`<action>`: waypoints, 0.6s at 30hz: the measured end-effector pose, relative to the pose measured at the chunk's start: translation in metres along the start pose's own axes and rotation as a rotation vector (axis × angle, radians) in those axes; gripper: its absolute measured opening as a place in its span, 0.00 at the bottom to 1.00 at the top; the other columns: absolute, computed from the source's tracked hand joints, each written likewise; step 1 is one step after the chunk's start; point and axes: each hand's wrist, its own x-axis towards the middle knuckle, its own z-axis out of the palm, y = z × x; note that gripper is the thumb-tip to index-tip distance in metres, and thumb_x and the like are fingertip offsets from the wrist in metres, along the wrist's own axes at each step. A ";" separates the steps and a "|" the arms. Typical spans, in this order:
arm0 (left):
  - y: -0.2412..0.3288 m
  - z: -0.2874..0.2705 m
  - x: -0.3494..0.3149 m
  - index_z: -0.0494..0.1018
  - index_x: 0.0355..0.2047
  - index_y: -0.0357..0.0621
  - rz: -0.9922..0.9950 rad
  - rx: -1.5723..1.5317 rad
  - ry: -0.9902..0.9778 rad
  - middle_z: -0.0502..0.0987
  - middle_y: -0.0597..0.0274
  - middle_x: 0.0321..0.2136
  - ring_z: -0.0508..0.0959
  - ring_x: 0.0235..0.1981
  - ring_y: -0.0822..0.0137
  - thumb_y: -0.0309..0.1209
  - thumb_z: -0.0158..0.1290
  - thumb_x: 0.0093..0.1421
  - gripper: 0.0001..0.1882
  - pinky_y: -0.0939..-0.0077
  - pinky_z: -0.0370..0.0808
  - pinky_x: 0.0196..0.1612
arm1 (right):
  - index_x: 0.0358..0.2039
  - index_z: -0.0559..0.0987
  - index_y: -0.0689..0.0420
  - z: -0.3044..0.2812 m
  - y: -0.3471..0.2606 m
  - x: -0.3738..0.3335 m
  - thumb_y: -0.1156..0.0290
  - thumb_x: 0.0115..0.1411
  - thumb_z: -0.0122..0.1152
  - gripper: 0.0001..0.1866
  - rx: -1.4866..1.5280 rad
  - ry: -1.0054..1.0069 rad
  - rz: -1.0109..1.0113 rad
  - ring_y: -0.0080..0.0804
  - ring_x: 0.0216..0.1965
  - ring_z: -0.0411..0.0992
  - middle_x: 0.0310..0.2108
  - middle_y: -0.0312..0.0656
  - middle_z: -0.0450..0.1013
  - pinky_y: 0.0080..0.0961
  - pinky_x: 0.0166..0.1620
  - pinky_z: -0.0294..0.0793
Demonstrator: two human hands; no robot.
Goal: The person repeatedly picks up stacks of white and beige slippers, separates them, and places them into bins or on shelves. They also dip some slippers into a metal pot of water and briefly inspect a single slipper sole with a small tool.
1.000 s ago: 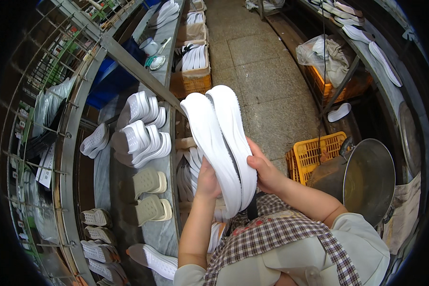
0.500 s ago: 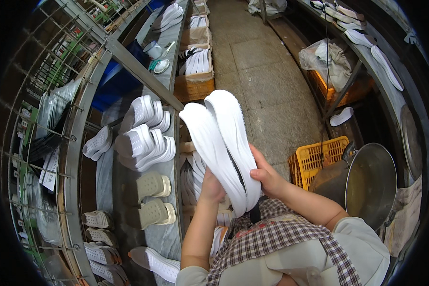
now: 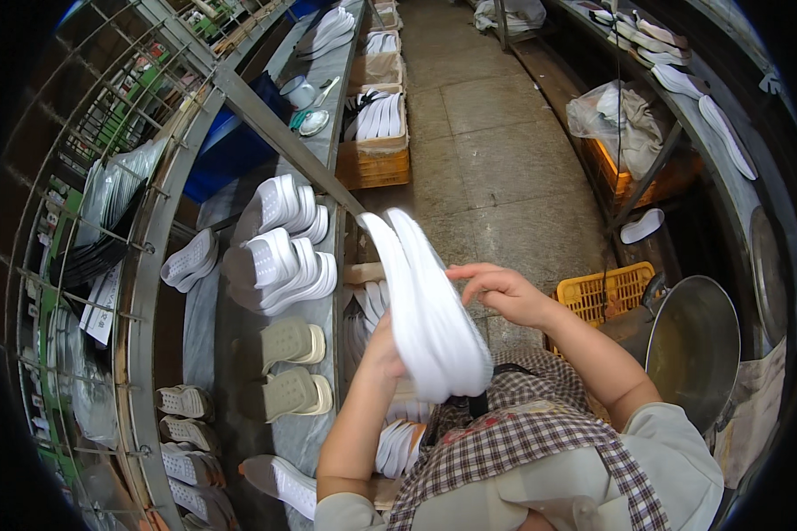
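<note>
A pair of white shoe soles (image 3: 427, 323) is held upright, side by side, in front of my apron. My left hand (image 3: 383, 354) grips them from the left; its fingers are mostly hidden behind the soles. My right hand (image 3: 505, 294) is open at their right side, fingers stretched toward the upper edge. Whether its fingertips touch the soles I cannot tell. Motion blurs the soles a little. Stacked white soles (image 3: 294, 274) stand on the shelf to the left, with beige soles (image 3: 294, 394) nearer to me.
A grey shelf (image 3: 303, 434) runs along my left beside a wire rack (image 3: 88, 292). Crates of white soles (image 3: 379, 117) line the aisle (image 3: 469, 133). On my right are a yellow basket (image 3: 607, 292), a large metal pan (image 3: 695, 345) and another shelf holding soles (image 3: 726, 137).
My right hand has let go of the soles and opened beside them. The soles have turned and their tops sit lower, still in my left hand. The whole view has shifted slightly.
</note>
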 end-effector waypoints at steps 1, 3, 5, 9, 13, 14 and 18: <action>-0.003 0.003 -0.001 0.60 0.55 0.40 0.154 0.115 0.029 0.72 0.54 0.44 0.77 0.42 0.61 0.28 0.50 0.61 0.22 0.70 0.78 0.41 | 0.35 0.74 0.58 0.005 0.002 -0.001 0.77 0.57 0.51 0.06 0.160 0.031 0.095 0.33 0.60 0.55 0.57 0.45 0.63 0.33 0.61 0.56; -0.010 0.007 0.001 0.54 0.57 0.42 0.425 0.266 0.052 0.70 0.54 0.46 0.76 0.43 0.60 0.28 0.51 0.61 0.26 0.69 0.78 0.41 | 0.38 0.69 0.57 0.018 0.004 -0.003 0.70 0.58 0.57 0.09 0.352 0.100 0.220 0.31 0.58 0.57 0.57 0.46 0.61 0.32 0.60 0.57; -0.015 0.008 0.003 0.50 0.58 0.44 0.550 0.285 0.044 0.68 0.53 0.47 0.75 0.44 0.60 0.27 0.51 0.61 0.29 0.70 0.78 0.41 | 0.42 0.64 0.56 0.035 0.003 -0.007 0.67 0.56 0.61 0.18 0.313 0.132 0.052 0.32 0.57 0.58 0.58 0.48 0.59 0.32 0.59 0.57; -0.011 -0.001 0.003 0.61 0.53 0.39 0.224 -0.054 0.005 0.69 0.52 0.46 0.74 0.44 0.59 0.35 0.49 0.62 0.22 0.70 0.78 0.41 | 0.57 0.53 0.57 0.037 -0.009 -0.006 0.63 0.45 0.69 0.44 0.403 0.180 0.167 0.37 0.58 0.58 0.58 0.51 0.57 0.34 0.61 0.56; -0.007 -0.011 -0.009 0.59 0.58 0.38 0.310 -0.451 -0.552 0.68 0.45 0.44 0.72 0.37 0.60 0.49 0.50 0.58 0.35 0.65 0.76 0.29 | 0.63 0.51 0.58 0.031 -0.024 -0.001 0.64 0.44 0.63 0.47 0.987 0.173 0.218 0.38 0.54 0.67 0.56 0.52 0.62 0.35 0.54 0.70; -0.006 -0.013 -0.014 0.58 0.59 0.39 0.257 -0.558 -0.561 0.66 0.44 0.46 0.70 0.37 0.61 0.52 0.52 0.55 0.39 0.66 0.75 0.26 | 0.63 0.52 0.58 0.031 -0.026 0.000 0.65 0.46 0.59 0.44 1.097 0.193 0.217 0.38 0.52 0.70 0.55 0.52 0.63 0.35 0.51 0.74; -0.001 -0.018 -0.018 0.51 0.64 0.45 0.226 -0.616 -0.626 0.63 0.46 0.49 0.67 0.38 0.61 0.56 0.51 0.54 0.44 0.67 0.74 0.27 | 0.64 0.51 0.58 0.035 -0.025 -0.002 0.67 0.47 0.55 0.43 1.133 0.229 0.159 0.38 0.50 0.71 0.54 0.51 0.65 0.35 0.49 0.76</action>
